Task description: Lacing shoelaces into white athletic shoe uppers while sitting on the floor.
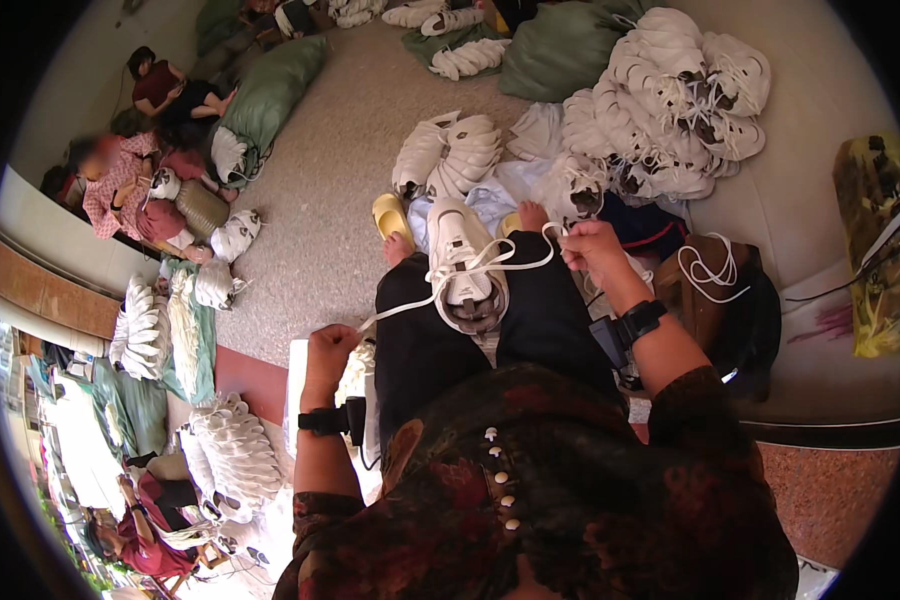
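A white sneaker (458,222) is held between my dark-trousered knees, its dark-lined opening toward me. A white shoelace (517,267) runs out from it to both sides, with loops crossing over the tongue. My left hand (330,362), low on the left, pinches one end of the lace. On the right, farther from me, my right hand (592,250) grips the other side between thumb and fingers. The lace is stretched between the two hands across the shoe. Neither hand touches the shoe itself.
A big pile of white sneakers (670,90) lies at the far right, beside a green sack (560,55). Two more sneakers (450,152) sit beyond my feet. Loose laces (710,268) hang over a brown box at my right. Other people (120,190) sit along the left.
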The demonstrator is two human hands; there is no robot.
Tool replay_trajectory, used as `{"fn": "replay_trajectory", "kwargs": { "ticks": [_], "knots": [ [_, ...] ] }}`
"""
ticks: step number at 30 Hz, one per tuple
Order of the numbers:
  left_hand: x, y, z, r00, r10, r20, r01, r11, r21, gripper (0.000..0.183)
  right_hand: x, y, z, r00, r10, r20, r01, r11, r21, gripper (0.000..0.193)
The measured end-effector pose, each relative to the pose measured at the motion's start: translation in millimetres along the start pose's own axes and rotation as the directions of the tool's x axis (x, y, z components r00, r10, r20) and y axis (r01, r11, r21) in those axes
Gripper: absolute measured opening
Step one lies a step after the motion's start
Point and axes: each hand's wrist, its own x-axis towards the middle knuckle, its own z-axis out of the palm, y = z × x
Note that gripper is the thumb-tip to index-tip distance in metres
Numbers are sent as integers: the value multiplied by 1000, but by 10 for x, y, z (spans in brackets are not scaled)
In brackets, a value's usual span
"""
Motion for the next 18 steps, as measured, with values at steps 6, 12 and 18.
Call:
{"fn": "replay_trajectory", "kwargs": {
  "ticks": [6,12,18],
  "knots": [
    [-17,931,996,819,31,573,276,854,-441,7,88,559,745,965,-231,127,249,957,-151,14],
    [278,1001,1488,824,63,563,188,907,-376,12,88,617,839,835,-547,56,499,712,-493,14],
    [302,1014,1588,867,43,496,206,876,-436,5,136,645,886,838,-545,-14,486,758,-435,11]
  ]
}}
